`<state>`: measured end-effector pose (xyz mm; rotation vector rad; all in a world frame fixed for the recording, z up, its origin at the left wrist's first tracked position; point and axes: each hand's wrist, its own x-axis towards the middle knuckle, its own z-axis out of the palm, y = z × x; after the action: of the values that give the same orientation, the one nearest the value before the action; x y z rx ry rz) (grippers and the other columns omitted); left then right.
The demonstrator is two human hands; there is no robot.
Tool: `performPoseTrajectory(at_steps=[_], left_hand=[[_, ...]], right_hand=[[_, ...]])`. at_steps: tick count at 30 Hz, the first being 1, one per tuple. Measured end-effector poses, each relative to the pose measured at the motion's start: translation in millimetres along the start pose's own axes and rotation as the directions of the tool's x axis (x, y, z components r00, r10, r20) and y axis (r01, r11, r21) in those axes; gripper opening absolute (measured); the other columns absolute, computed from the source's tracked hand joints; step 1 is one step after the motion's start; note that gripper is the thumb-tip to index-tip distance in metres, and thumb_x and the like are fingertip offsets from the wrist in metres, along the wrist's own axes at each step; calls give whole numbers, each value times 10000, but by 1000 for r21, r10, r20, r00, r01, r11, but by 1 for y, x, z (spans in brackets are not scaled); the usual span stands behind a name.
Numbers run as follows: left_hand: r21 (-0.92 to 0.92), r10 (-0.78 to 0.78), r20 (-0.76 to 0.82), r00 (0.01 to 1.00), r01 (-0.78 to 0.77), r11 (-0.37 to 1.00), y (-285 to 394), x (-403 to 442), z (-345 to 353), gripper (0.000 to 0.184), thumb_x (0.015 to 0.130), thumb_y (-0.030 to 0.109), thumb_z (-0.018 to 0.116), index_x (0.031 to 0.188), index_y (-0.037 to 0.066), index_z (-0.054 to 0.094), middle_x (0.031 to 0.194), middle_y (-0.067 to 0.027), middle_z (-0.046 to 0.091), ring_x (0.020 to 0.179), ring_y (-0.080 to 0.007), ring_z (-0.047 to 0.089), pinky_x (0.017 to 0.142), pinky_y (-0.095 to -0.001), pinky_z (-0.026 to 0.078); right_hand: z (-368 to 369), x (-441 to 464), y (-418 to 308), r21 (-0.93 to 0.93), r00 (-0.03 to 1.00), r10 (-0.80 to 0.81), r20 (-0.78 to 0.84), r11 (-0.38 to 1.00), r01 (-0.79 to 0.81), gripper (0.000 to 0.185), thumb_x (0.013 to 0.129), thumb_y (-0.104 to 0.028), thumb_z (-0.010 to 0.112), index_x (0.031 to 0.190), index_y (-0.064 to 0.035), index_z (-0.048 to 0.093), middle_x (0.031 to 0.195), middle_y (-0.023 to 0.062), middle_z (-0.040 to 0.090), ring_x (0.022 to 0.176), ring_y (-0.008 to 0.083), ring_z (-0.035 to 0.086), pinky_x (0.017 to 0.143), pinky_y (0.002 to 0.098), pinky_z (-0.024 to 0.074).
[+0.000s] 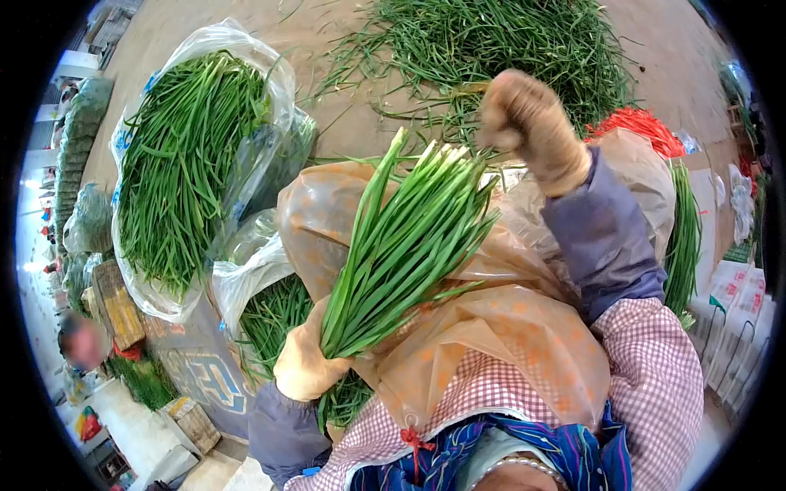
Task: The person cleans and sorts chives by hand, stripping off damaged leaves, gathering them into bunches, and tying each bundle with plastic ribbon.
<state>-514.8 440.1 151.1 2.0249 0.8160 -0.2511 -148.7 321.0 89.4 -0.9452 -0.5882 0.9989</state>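
Note:
My left hand [309, 360], in a pale glove, is closed around the lower end of a bunch of garlic chives [409, 237]. The bunch slants up and to the right across my lap, its pale cut ends at the top. My right hand [528, 123], in a brown stained glove, is raised above and right of those ends, apart from them. Its fingers are curled and slightly blurred, so whatever they hold, if anything, cannot be made out. Beneath the bunch, a translucent orange-spotted plastic apron [499, 335] covers my lap.
Loose green leaves [508, 49] lie heaped on the floor ahead. A clear plastic bag [282, 82] full of chives stands at left, with more chives [278, 315] below it. Red ties [639, 127] and another bunch [682, 237] are at right. A person [82, 340] is at far left.

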Motion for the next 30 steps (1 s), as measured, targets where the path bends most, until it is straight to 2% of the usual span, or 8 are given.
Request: performPoseTrajectory(at_steps=[1, 5, 9, 11, 15, 19, 23, 30], left_hand=[[17, -17, 1, 1000, 17, 1000, 2, 0, 0, 644, 753, 142, 728, 1333, 29, 472, 954, -224, 692, 923, -363, 687, 774, -388, 545], [53, -25, 13, 1000, 24, 998, 3, 1, 0, 659, 741, 116, 724, 1343, 33, 470, 992, -227, 686, 958, -361, 680, 805, -375, 539], [81, -48, 40, 998, 45, 996, 10, 3, 0, 682, 725, 96, 729, 1351, 37, 466, 1020, -225, 683, 986, -347, 678, 830, -360, 534], [84, -48, 25, 999, 46, 995, 10, 3, 2, 679, 728, 106, 736, 1348, 36, 468, 1018, -220, 686, 984, -342, 681, 826, -356, 535], [18, -22, 12, 1000, 22, 1000, -3, -1, 2, 670, 733, 123, 750, 1338, 36, 476, 1017, -211, 692, 981, -331, 686, 816, -350, 536], [-10, -10, 28, 1000, 11, 1000, -10, 3, 3, 651, 751, 141, 759, 1331, 36, 482, 1039, -206, 690, 977, -325, 688, 812, -363, 533], [-205, -11, 59, 998, 22, 978, -43, 5, 11, 683, 735, 140, 787, 1334, 24, 481, 1102, -167, 683, 1003, -248, 676, 845, -344, 519], [-320, -41, 132, 990, 82, 944, -32, 7, 4, 373, 706, 37, 710, 1067, -1, 627, 853, -64, 680, 751, -152, 644, 692, -306, 520]], right_hand=[[-22, 7, -9, 153, 999, 44, 6, 987, -44, 167, 951, -247, 632, 903, -88, 650, 639, -14, 574, 535, 99, 524, 541, 267, 492], [-33, 33, 2, -793, 997, -56, -50, 610, -6, 262, 900, -159, 655, 1131, -37, 643, 945, 90, 660, 893, 174, 613, 782, 311, 540], [28, 52, -4, -890, 770, 601, 214, 444, -100, 366, 893, -192, 675, 1218, -32, 625, 1055, 122, 690, 1002, 195, 628, 863, 315, 523], [35, 62, 21, -833, 633, 716, 294, 517, -198, 345, 892, -193, 681, 1187, -21, 632, 952, 103, 707, 887, 183, 658, 798, 309, 541], [34, 52, 25, -289, 812, 553, 186, 821, -493, 168, 900, -178, 671, 956, -22, 645, 767, 38, 672, 626, 125, 629, 611, 293, 547], [-22, 50, 18, 235, 941, 235, 245, 927, -292, 199, 963, -273, 600, 863, -103, 575, 664, -36, 546, 473, 61, 421, 424, 220, 360], [-80, 52, 18, -373, 964, 181, -195, 895, -243, 287, 955, -347, 594, 1066, -83, 621, 798, 10, 629, 557, 62, 506, 496, 234, 456], [-15, 15, 94, 173, 821, 531, 209, 806, -565, 420, 936, -438, 610, 1119, -64, 659, 978, 30, 689, 793, 110, 652, 674, 232, 542]])
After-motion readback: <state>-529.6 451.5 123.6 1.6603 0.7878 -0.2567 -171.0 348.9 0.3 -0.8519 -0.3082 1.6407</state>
